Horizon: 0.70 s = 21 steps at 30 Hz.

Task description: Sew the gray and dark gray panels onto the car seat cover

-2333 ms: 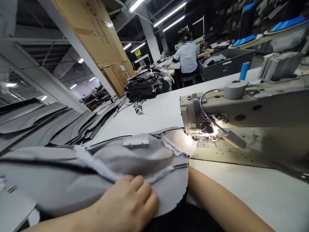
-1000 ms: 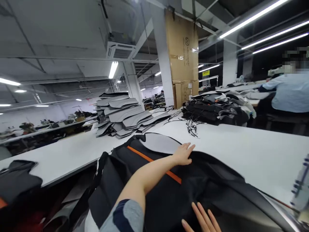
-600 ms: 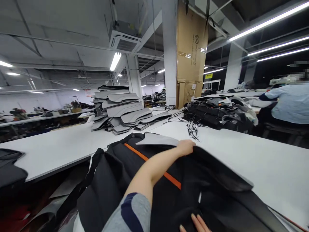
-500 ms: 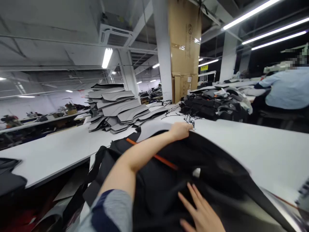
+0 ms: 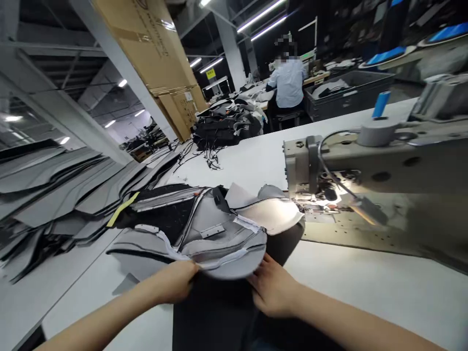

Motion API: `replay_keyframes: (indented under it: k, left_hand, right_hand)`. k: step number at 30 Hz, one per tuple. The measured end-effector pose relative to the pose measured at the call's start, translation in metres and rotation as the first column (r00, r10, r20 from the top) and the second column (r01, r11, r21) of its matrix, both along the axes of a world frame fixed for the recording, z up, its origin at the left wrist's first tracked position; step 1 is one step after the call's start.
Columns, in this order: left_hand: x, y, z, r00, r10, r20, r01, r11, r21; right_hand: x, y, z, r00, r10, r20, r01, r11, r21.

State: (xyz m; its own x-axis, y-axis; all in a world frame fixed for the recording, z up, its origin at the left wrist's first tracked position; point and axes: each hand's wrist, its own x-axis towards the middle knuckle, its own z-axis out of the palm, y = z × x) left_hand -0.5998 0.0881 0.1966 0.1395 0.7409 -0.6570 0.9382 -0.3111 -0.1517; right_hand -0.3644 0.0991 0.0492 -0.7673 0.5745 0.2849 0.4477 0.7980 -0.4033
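Note:
A grey and black sewn fabric piece (image 5: 223, 243) with white seam strips lies in front of me, bunched on the white table. My left hand (image 5: 177, 280) is closed on its near edge, left of the middle. Gripping the rounded near edge further right is my right hand (image 5: 274, 285), its fingertips partly hidden under the cloth. Black fabric (image 5: 212, 312) hangs down between the two hands. On the right stands a sewing machine (image 5: 365, 165) with a lit needle area, and the far right part of the piece reaches close to it.
Stacked grey panels (image 5: 54, 190) fill the left. A heap of dark fabric parts (image 5: 230, 119) lies beyond the white tabletop (image 5: 252, 156), near tall cardboard (image 5: 149, 48). A co-worker (image 5: 288, 80) sits in back beside a grey crate (image 5: 347, 97).
The view has swung right, bringing the sewing machine in. The dark fabric has been turned to show its grey seamed side. My right hand has gone from spread on the cloth to gripping its edge.

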Motion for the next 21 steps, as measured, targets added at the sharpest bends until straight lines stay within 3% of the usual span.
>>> replay_keyframes:
  k: [3,4,6,8,9,11,13,15,21]
  left_hand:
    - [0.059,0.031,0.030,0.992,-0.095,0.085,0.116,0.951,-0.286]
    - [0.083,0.043,0.038,0.967,-0.150,0.208,0.209,0.931,-0.300]
    - [0.133,0.067,0.042,0.869,-0.339,0.360,0.394,0.915,-0.089]
    - [0.179,0.091,0.029,0.799,-0.531,0.280,0.498,0.847,0.187]
    - [0.199,0.101,0.018,0.780,-0.581,0.233,0.524,0.810,0.264]
    - [0.228,0.118,-0.005,0.806,-0.567,0.169,0.527,0.818,0.231]
    - [0.242,0.129,-0.026,0.852,-0.503,0.143,0.488,0.863,0.127]
    - [0.244,0.135,-0.039,0.883,-0.450,0.133,0.439,0.892,0.109]
    - [0.229,0.140,-0.039,0.918,-0.386,0.087,0.360,0.906,0.223]
  right_hand:
    - [0.027,-0.004,0.005,0.995,0.099,-0.005,-0.099,0.995,-0.034]
    - [0.033,-0.003,0.006,0.996,0.087,0.016,-0.086,0.995,-0.048]
    - [0.038,0.002,0.007,0.997,0.038,0.072,-0.034,0.998,-0.056]
    - [0.036,0.009,0.008,0.994,0.038,0.105,-0.035,0.999,-0.032]
    - [0.033,0.013,0.007,0.993,0.050,0.103,-0.049,0.999,-0.007]
    - [0.027,0.022,0.004,0.995,0.028,0.090,-0.032,0.999,0.043]
    - [0.024,0.032,0.002,0.996,-0.036,0.080,0.031,0.997,0.070]
    - [0.025,0.042,0.001,0.993,-0.093,0.076,0.087,0.993,0.081]
    - [0.049,0.048,0.002,0.999,0.018,0.036,-0.023,0.990,0.138]
